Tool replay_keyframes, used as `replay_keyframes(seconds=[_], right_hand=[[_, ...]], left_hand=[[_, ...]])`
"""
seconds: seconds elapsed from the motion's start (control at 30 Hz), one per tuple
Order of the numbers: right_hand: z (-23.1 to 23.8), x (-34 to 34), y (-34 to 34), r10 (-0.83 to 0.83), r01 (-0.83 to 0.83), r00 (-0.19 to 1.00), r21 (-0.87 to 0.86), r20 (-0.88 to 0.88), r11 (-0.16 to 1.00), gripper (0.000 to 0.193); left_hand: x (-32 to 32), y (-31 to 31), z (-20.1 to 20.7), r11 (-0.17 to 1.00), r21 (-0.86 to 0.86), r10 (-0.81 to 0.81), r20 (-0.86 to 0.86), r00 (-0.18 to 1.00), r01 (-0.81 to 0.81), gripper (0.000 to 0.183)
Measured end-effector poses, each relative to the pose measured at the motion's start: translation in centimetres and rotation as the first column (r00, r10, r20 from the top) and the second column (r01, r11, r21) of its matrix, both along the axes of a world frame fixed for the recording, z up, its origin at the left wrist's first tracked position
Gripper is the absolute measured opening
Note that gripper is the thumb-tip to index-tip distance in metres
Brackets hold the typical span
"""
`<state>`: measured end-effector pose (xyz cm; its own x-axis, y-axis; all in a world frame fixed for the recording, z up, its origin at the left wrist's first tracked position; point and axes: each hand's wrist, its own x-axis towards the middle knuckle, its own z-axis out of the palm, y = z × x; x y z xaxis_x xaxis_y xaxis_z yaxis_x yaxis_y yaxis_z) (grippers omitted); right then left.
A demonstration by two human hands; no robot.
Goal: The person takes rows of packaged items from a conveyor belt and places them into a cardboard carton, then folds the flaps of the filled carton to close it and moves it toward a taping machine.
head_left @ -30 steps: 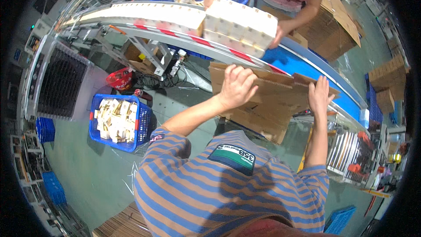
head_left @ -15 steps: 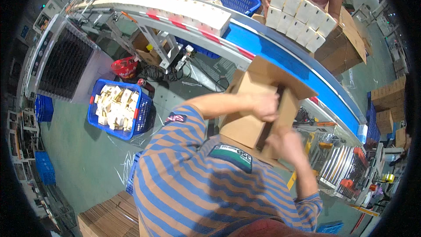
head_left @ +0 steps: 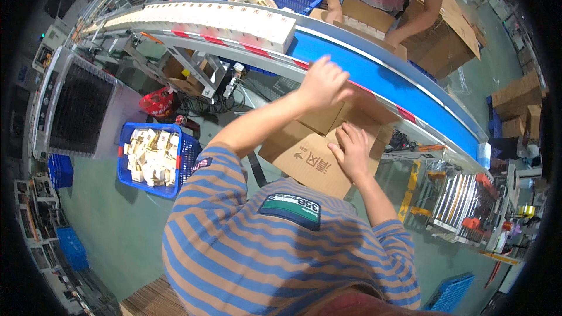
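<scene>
In front of me a brown cardboard box [head_left: 319, 158] has its flaps partly folded. My right hand [head_left: 354, 152] lies on its right side, fingers spread and touching the cardboard. Above the box's far edge, close to the conveyor, my left hand [head_left: 325, 83] is raised with curled fingers. Whether anything sits in those fingers is hidden. The box's far flap [head_left: 370, 106] stands up beside the left hand, against the conveyor side.
A curved conveyor with a blue belt [head_left: 366, 73] carries a row of white packs [head_left: 222, 21]. Blue baskets [head_left: 181, 167] hold loose packs. Across the belt a co-worker's hands [head_left: 335, 15] are at another carton [head_left: 367, 15]. A roller rack [head_left: 459, 199] stands at right.
My left hand has risen away from the box opening toward the conveyor. My right hand now rests flat on the cardboard. The co-worker's block of white packs has gone down into a carton.
</scene>
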<state>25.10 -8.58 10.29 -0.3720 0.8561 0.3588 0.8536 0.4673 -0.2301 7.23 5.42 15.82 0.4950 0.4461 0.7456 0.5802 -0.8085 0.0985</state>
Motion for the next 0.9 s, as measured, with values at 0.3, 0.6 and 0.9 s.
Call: replay_keyframes(seconds=[0.3, 0.6, 0.9], right_hand=[[0.5, -1.0, -0.6, -0.136, 0.142, 0.988, -0.078, 0.069, 0.987, 0.058], [-5.9, 19.6, -8.8, -0.762, 0.682, 0.627, -0.358, -0.162, 0.637, 0.055], [-2.9, 18.6, -10.9, -0.728, -0.256, -0.453, -0.707, -0.514, 0.659, 0.071]], left_hand=[[-4.4, -4.1, -2.9, 0.862, -0.490, -0.094, 0.100, 0.991, 0.131, 0.021], [-0.3, -3.9, -24.5, 0.455, -0.882, 0.378, 0.068, 0.923, -0.121, 0.057], [-0.7, -9.4, -7.4, -0.425, -0.646, 0.298, 0.562, 0.772, 0.634, 0.036]])
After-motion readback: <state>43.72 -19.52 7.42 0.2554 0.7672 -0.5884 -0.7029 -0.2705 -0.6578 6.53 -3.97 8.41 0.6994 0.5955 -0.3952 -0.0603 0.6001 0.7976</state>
